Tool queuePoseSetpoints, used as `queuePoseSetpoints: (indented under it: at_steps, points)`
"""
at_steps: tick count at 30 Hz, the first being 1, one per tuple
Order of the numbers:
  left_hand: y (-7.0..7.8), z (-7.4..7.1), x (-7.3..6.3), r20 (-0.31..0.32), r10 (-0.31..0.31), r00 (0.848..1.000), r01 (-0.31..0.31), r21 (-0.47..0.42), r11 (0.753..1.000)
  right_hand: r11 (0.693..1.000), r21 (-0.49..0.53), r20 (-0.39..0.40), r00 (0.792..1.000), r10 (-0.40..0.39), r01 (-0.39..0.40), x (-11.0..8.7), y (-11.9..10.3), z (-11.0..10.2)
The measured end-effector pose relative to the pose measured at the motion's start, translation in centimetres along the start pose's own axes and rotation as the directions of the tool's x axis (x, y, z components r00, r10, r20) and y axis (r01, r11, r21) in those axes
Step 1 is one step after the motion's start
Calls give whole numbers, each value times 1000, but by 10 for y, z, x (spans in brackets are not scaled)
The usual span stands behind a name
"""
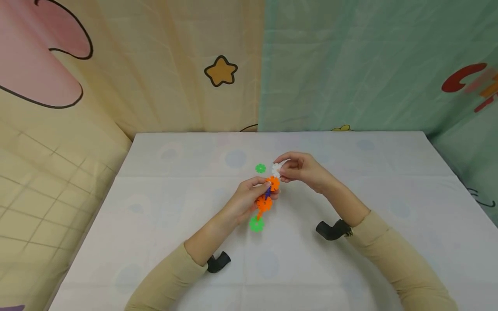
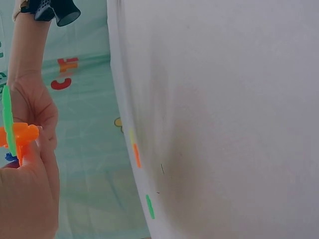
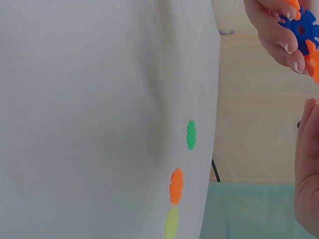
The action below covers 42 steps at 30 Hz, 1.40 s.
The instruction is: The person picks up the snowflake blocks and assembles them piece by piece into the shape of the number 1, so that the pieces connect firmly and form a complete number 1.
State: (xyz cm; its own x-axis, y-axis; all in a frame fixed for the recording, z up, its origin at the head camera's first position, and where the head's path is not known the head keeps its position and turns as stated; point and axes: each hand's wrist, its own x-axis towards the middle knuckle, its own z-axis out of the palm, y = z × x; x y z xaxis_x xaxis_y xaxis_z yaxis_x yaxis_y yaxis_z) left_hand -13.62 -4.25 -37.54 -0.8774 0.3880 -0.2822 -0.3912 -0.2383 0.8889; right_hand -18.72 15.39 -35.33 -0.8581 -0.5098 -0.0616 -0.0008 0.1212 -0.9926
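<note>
My left hand (image 1: 246,196) grips a chain of interlocking snowflake discs in the middle of the chain. A green disc (image 1: 256,224) hangs at its near end, then come orange discs (image 1: 264,204) and a blue disc (image 3: 302,31) between the fingers, with another orange disc (image 1: 274,184) above the thumb. At the far end, my right hand (image 1: 301,169) pinches a white disc (image 1: 276,169) between thumb and fingers, right at the edge of the upper orange disc. The left wrist view shows the chain's green disc (image 2: 7,119) edge-on, clear of the table.
A loose green disc (image 1: 260,168) lies on the white-covered table (image 1: 175,216) beyond my hands. A loose orange disc (image 3: 176,186) and a yellow disc (image 3: 171,223) lie near it. Printed curtains (image 1: 330,65) stand behind the table. Black wrist-worn devices (image 1: 330,230) stick out below both forearms.
</note>
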Motion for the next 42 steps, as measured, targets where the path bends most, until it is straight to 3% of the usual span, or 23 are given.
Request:
queuePoseSetpoints:
  at_steps: [16, 21, 27, 34, 42]
  points:
    - [0, 0, 1, 24, 7, 1000, -7, -2, 1000, 1000, 7, -26, 1000, 6, -6, 0, 4, 2]
    - [-1, 0, 1, 3, -14, 1000, 14, 4, 1000, 1000, -13, -23, 1000, -12, 12, -1, 4, 4]
    - [-1, -1, -1, 8, -12, 1000, 12, 13, 1000, 995, -33, -22, 995, -99, 98, -6, 5, 11]
    - [0, 0, -4, -8, -23, 1000, 23, -17, 1000, 969, -88, -30, 972, -234, 230, -6, 10, 22]
    - [2, 3, -6, -34, -18, 999, 17, -23, 1000, 968, -109, -62, 970, -235, 227, -6, 7, 26]
